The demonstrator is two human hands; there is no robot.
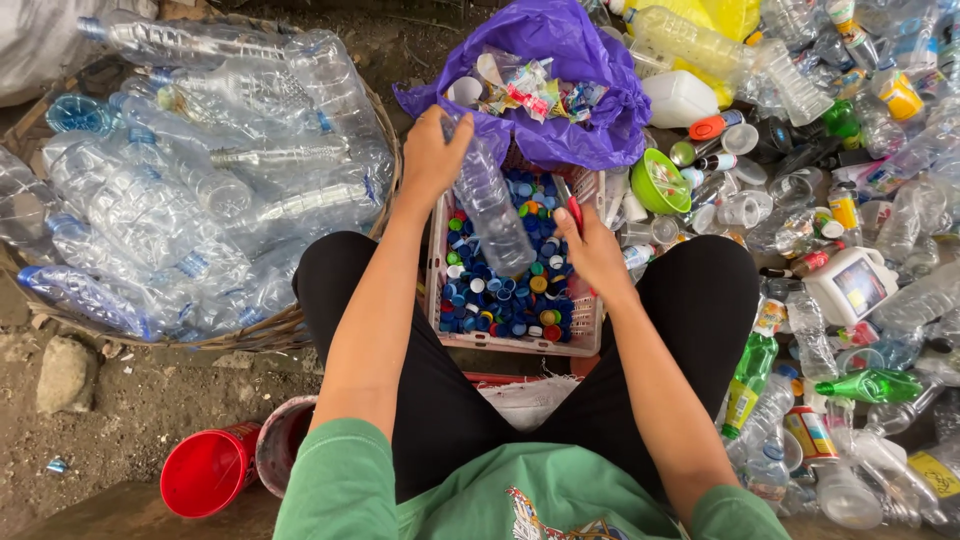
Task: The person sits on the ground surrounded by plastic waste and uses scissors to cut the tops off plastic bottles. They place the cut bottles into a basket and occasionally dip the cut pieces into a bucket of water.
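— What sits closest to the person?

— A red cup (205,470) lying on its side on the dirt ground (130,410), beside another tipped cup, just left of the knees in black trousers.

— And the hands?

— The left hand (432,155) is closed around the upper end of a clear plastic bottle (492,205). The right hand (597,255) touches the bottle's lower end with its fingertips and pinches a small red tool (574,212); I cannot tell what kind it is.

— How does the bottle lie?

— Its long axis runs diagonally, the far end toward the left hand, the near end slanting down to the right. It hangs over a pink crate (515,345) between the knees. Which end has the neck is hidden by the hand.

— What's in the crate?

— Bottle caps (500,300), mostly blue, with white, yellow and red ones mixed in.

— Further out?

— At the crate's far edge lies an open purple bag (590,90) holding torn labels. To the left, a woven basket (270,330) is heaped with clear bottles. To the right, a loose pile of mixed bottles (850,300) covers the ground, some green, some white, with a green bowl (660,182) near the bag.
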